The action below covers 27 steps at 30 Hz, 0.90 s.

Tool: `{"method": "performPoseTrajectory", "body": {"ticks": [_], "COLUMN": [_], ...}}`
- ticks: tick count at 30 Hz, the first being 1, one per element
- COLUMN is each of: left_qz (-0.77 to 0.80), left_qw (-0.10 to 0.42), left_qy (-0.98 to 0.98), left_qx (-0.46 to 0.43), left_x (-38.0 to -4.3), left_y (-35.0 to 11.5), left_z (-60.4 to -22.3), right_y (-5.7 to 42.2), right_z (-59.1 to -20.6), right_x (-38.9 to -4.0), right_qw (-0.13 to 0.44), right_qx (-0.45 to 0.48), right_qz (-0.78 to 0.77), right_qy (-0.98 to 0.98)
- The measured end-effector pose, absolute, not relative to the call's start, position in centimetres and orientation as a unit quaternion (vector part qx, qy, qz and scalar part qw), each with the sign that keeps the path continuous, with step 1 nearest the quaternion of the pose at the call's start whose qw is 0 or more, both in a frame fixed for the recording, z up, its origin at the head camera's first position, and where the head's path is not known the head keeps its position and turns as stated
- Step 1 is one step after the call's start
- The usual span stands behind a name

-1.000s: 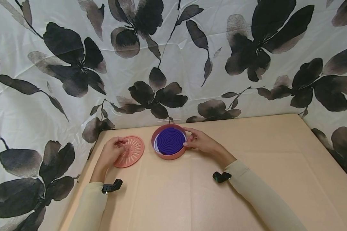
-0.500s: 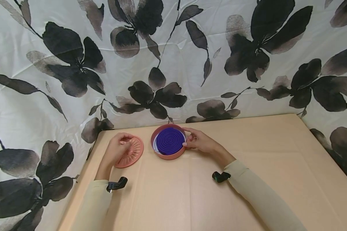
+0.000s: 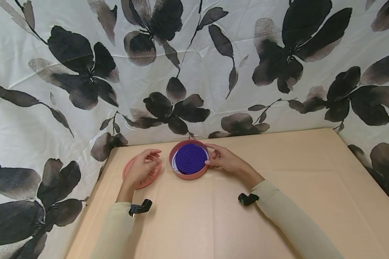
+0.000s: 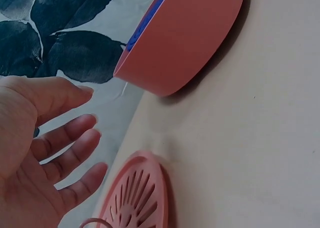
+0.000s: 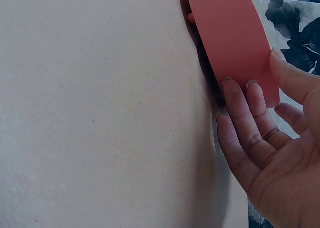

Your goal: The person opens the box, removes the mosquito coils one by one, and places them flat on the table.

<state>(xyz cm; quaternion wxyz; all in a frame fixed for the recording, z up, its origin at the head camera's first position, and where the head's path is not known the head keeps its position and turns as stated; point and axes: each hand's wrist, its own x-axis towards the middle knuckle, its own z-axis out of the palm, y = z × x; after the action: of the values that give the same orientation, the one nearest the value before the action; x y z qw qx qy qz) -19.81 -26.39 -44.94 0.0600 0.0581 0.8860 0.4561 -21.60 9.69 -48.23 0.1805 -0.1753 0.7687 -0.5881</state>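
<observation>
A round terracotta-pink mosquito coil holder point(image 3: 188, 177) lies at the table's back edge, with a purple spiral coil point(image 3: 191, 158) inside it and a white edge showing at the coil's left. My right hand point(image 3: 227, 158) holds the holder's right side; in the right wrist view its fingertips point(image 5: 230, 85) meet the outer wall and the thumb is at the rim. Left of the holder lies its slotted pink lid point(image 3: 149, 178). My left hand point(image 3: 142, 169) hovers above this lid, fingers loosely bent and holding nothing; it partly hides the lid in the head view.
The beige table point(image 3: 262, 216) ends just behind the holder, against a white cloth point(image 3: 233, 100) printed with dark flowers. Black wrist devices point(image 3: 141, 207) sit at both sleeve cuffs.
My left hand has moved right across the lid toward the holder, its fingers extending somewhat. The right hand, holder and lid stay in place.
</observation>
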Motion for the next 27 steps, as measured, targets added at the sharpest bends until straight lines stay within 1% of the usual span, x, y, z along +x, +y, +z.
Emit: {"method": "performPoseTrajectory", "body": {"ticks": [8, 16, 27], "left_qz": [0.444, 0.447, 0.46], "left_qw": [0.062, 0.073, 0.064], "left_qy": [0.889, 0.885, 0.879], "left_qx": [0.093, 0.105, 0.107], "left_x": [-19.9, -19.8, -20.2], "left_y": [-25.0, -23.7, -22.6], "left_z": [-45.6, -46.2, -47.0], "right_y": [9.9, 10.0, 10.2], "right_z": [-48.4, -48.2, -48.1], "right_x": [-21.9, -22.0, -22.3], "right_qw": [0.174, 0.179, 0.181], "right_qx": [-0.187, -0.183, -0.186], "right_qz": [-0.59, -0.583, -0.581], "right_qy": [0.766, 0.771, 0.772]}}
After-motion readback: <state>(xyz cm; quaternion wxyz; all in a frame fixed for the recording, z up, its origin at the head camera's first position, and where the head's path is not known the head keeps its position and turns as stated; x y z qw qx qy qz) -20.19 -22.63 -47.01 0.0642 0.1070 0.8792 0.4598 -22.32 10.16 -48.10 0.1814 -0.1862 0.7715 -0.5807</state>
